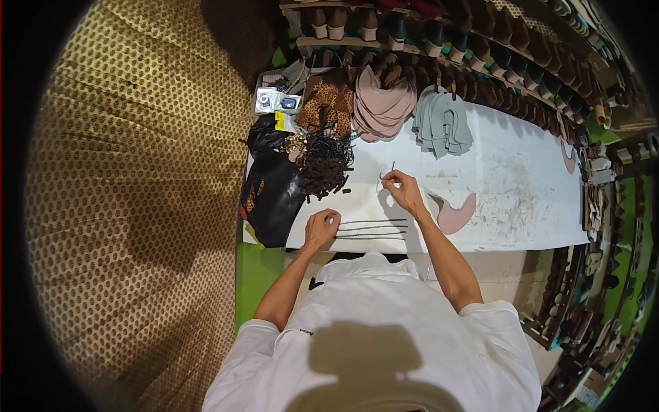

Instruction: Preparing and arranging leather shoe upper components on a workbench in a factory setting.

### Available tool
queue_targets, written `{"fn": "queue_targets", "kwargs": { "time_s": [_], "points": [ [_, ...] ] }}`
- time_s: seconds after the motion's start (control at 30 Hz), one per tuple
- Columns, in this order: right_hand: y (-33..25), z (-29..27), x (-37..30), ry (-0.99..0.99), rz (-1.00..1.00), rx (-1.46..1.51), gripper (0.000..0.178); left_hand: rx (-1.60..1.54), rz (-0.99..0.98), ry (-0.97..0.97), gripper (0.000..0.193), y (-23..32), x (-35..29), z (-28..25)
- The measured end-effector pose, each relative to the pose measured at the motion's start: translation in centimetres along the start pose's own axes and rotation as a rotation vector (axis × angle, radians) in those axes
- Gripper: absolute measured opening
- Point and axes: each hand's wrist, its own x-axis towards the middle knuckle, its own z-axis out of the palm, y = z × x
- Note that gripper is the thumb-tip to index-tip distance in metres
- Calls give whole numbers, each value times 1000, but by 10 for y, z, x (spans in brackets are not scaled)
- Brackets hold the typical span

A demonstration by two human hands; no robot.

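Note:
Several thin dark cords (374, 233) lie side by side across the white worktable (522, 178) in front of me. My left hand (321, 228) rests at their left ends with its fingers curled together; what they hold, if anything, is hidden. Farther forward and to the right, my right hand (403, 192) pinches a short, thin greenish strip (393, 166) just above the table. A crescent-shaped pink cut piece (458, 217) lies to the right of my right forearm.
Stacked pink pieces (384, 106) and grey pieces (439, 120) stand at the back. Leopard-print material (322, 103), small dark brown pieces (322, 178) and a black plastic bag (274, 196) crowd the left. Shelves of shoes (480, 51) line the back; a patterned curtain (137, 206) hangs left.

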Motion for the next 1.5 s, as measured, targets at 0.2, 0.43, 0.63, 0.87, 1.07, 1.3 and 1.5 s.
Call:
{"fn": "queue_targets", "kwargs": {
  "time_s": [0.2, 0.43, 0.63, 0.87, 1.07, 1.3, 1.5],
  "points": [
    [-24, -9, -2, -274, 101, 372, 20, -80, 442, 225, 34, 33, 25, -5],
    [-56, -18, -2, -360, 57, 372, 25, -685, 135, -387, 53, 81, 51, -19],
    [-38, -34, -15, -396, 118, 257, 30, -635, -13, -308, 19, 76, 42, -29],
    [19, -33, -47, -432, 251, 250, 31, -302, 137, -305, 19, 15, 36, -25],
    [72, -29, -61, -330, 198, 175, 30, -150, 115, -243, 22, -1, 30, -16],
    [76, -15, -59, -223, 247, -115, 28, 31, 206, -145, 18, -15, 32, -5],
    [58, -26, -64, -126, 148, -368, 29, 44, 170, -191, 22, -8, 27, -8]
  ]
}}
